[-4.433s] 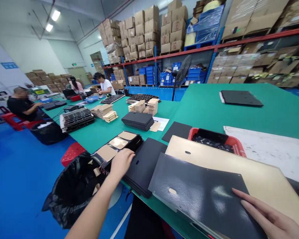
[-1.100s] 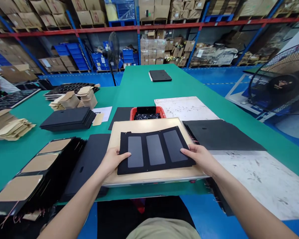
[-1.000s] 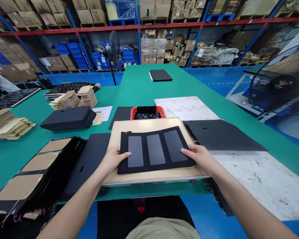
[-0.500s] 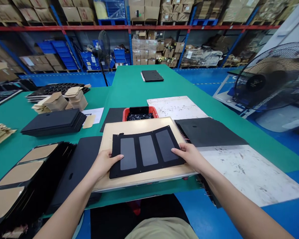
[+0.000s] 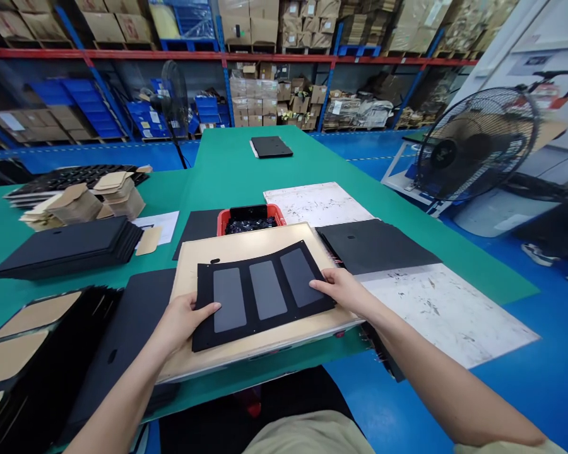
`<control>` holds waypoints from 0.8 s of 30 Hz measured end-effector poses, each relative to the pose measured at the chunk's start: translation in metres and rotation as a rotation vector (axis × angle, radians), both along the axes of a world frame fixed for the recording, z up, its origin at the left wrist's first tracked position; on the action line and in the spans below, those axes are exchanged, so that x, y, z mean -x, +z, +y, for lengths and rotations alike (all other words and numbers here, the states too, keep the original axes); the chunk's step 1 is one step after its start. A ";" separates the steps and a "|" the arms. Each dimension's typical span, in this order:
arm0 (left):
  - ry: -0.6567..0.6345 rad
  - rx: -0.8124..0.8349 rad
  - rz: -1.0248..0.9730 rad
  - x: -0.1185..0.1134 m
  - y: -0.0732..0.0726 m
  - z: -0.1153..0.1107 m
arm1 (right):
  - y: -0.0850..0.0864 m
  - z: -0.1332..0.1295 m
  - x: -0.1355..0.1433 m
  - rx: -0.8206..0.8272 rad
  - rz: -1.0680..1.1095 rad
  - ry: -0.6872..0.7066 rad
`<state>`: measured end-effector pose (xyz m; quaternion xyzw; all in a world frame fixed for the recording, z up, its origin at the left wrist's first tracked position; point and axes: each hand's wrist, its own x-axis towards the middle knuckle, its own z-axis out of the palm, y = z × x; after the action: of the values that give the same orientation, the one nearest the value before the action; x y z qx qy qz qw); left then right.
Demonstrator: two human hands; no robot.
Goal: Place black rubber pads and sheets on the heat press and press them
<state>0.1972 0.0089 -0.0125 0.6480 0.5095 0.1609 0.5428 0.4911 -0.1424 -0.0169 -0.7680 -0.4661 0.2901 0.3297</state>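
Observation:
A black panel with three grey rectangular windows [image 5: 230, 299] is tilted over a pale, light-coloured board [image 5: 246, 243]. My left hand [image 5: 182, 318] grips its left edge, thumb on top and fingers underneath. At its right edge, my right hand [image 5: 343, 290] pinches it the same way. A small black oval piece [image 5: 214, 261] lies on the board just above the panel's upper left edge. Behind the board stands a red basket [image 5: 278, 215] filled with small dark pieces. Dark sheets [image 5: 378, 244] lie right of the board.
Left on the green table [image 5: 236, 180] are a stack of black sheets [image 5: 66, 243], black pieces with tan panels [image 5: 23, 347] and tan card stacks [image 5: 123, 195]. A white stained board [image 5: 435, 309] is at the right. Beyond it stands a large fan [image 5: 476, 148].
The view has turned to the right, so most things sit further left. Both hands still hold the panel. The small oval piece now shows apart from the panel's upper edge.

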 end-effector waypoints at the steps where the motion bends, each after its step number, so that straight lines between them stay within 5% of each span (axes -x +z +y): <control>1: -0.001 -0.002 0.005 0.000 0.001 0.000 | 0.004 0.000 -0.002 0.022 0.031 0.033; 6: 0.015 -0.006 0.056 -0.002 0.006 -0.001 | 0.017 0.004 -0.016 0.188 0.045 0.147; 19: -0.043 0.013 0.088 0.001 0.001 0.003 | 0.009 0.007 -0.017 0.276 -0.360 0.057; 24: -0.098 -0.301 0.340 0.004 -0.001 0.009 | 0.009 0.008 -0.014 0.339 -0.432 0.043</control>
<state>0.1936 0.0181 -0.0139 0.7635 0.5315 0.0970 0.3538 0.5055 -0.1348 -0.0075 -0.8462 -0.4866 0.2004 0.0833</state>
